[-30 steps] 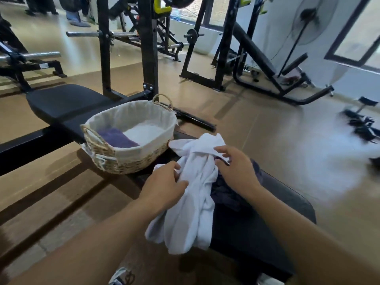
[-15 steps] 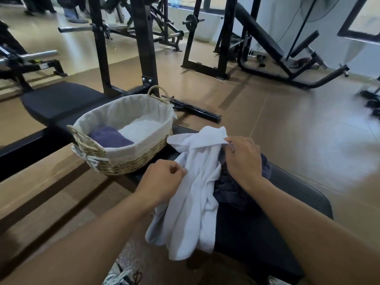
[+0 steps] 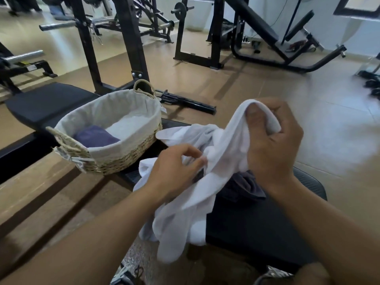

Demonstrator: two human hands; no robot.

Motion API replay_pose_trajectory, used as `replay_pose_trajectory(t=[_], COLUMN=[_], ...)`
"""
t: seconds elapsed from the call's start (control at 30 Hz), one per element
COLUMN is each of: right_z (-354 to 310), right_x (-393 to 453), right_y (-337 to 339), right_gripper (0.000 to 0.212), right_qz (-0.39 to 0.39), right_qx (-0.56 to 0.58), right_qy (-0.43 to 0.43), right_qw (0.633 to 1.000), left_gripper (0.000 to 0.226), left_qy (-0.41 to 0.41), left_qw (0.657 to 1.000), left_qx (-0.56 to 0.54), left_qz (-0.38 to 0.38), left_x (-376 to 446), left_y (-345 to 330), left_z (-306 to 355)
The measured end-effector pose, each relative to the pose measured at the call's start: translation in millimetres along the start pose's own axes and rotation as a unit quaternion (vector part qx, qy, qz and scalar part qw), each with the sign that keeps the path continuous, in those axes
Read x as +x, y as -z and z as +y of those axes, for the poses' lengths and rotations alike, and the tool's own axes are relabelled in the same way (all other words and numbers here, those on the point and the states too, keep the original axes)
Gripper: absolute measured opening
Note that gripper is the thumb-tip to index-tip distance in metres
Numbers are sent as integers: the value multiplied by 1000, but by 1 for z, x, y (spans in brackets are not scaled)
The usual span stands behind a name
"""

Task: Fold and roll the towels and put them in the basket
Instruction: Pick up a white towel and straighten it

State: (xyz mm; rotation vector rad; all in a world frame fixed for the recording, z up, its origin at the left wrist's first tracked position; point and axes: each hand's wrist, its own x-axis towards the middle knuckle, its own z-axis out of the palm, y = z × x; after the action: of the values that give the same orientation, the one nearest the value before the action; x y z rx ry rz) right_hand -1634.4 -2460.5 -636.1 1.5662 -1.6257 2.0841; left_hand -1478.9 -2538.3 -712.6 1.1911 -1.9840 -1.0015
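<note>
Head-worn view, forward and down

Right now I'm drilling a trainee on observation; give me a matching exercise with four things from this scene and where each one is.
1 white towel
2 purple towel
3 grey towel
4 basket

a inside the basket
b standing on the bench, left of the hands
c held by both hands
d lying on the bench under the white towel

Pairs: 1-c, 2-a, 3-d, 4-b
</note>
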Motion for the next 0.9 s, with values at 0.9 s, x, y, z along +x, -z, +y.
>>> replay_pose_trajectory(t=[0.9], right_z=[17], right_x=[-6], right_y=[19], right_gripper=[34], right_qz=[-413], right_qx=[-192], right_qy=[-160], right_qw=[876], left_gripper=[16], left_qy=[-105], left_qw=[989], left_qx=[-105], left_qz=[-23], left_x=[-19], left_y=[13], left_z=[33])
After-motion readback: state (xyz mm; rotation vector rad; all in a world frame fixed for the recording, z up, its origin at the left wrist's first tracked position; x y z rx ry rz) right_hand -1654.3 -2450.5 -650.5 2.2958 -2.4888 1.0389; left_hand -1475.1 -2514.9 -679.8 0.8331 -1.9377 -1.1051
